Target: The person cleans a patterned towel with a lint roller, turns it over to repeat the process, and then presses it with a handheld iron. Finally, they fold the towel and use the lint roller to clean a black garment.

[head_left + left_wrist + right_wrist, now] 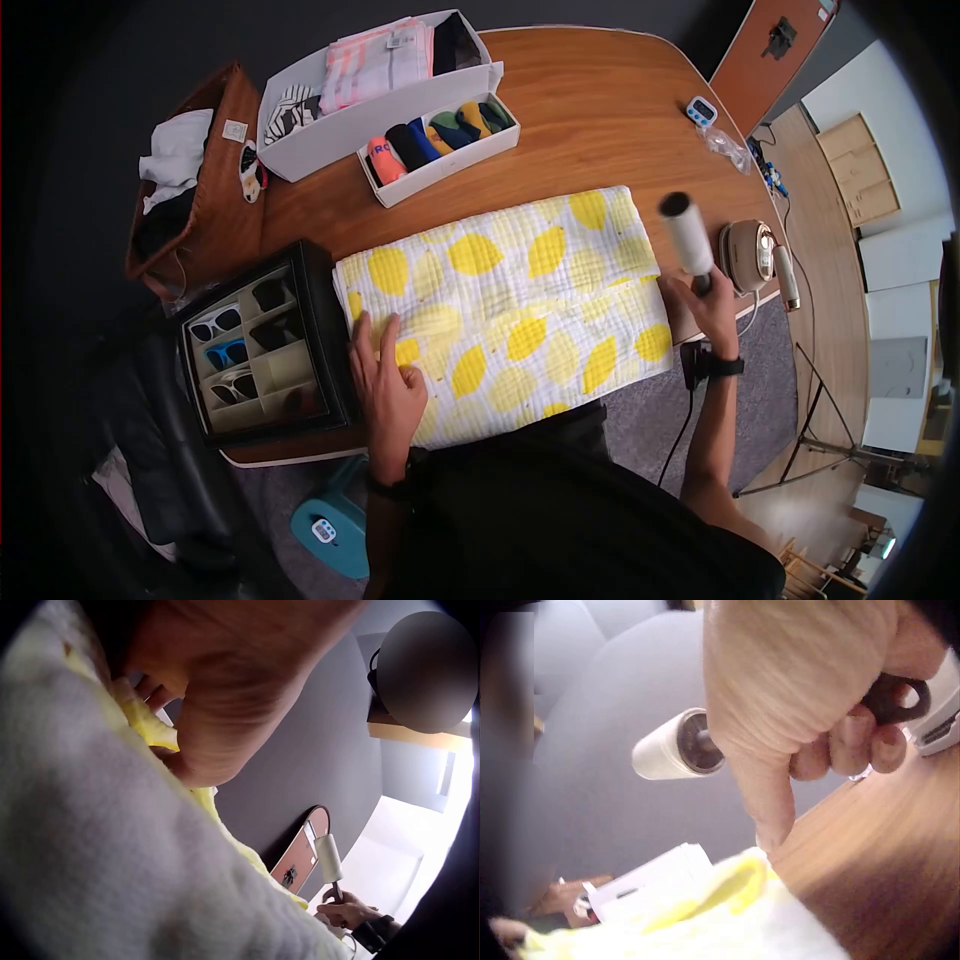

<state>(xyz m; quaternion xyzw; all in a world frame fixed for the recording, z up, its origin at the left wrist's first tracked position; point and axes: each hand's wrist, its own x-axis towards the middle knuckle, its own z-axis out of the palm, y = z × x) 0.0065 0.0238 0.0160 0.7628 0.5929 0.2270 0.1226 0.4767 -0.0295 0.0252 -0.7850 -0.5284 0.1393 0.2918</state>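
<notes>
A white muslin cloth with yellow lemons [500, 310] lies folded along the front of the table. On its left end rests my left hand [388, 385], fingers spread; the left wrist view shows this hand [225, 697] close over the fabric, its fingertips partly hidden. My right hand [712, 308] grips the dark handle of a lint roller [686, 235] above the cloth's right edge, the white roll pointing up and away. In the right wrist view the fingers [851, 742] curl round that handle, and the roll [667, 750] is clear of the cloth.
Left of the cloth stands a black sunglasses case [330, 340]. Behind are a box of rolled socks [450, 160], a larger white box of folded cloths [300, 150] and a brown basket [220, 190]. A garment steamer [745, 255] stands at right, a small timer [701, 112] farther back.
</notes>
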